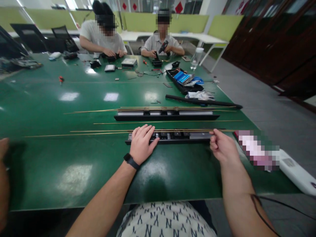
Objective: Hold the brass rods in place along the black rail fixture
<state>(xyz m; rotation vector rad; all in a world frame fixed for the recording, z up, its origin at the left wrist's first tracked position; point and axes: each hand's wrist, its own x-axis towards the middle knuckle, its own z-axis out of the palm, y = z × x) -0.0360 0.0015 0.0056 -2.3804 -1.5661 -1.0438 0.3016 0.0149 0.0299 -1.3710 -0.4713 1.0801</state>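
Observation:
A long black channel with a silvery inner face and dark blocks lies near me on the table. My left hand rests over its left part, fingers stretched out, wearing a dark watch. Thin gold-coloured rods run along the channel's top and stretch far past it to the left. At the channel's right end, my right hand pinches one gold-coloured rod between thumb and forefinger. Farther away lies a second black channel, with more gold-coloured rods across it. A single rod lies between the two channels.
The green table has a black tray with blue items, gloves and a black tube behind. A white device lies right. Two people work opposite; another person's arm shows at left.

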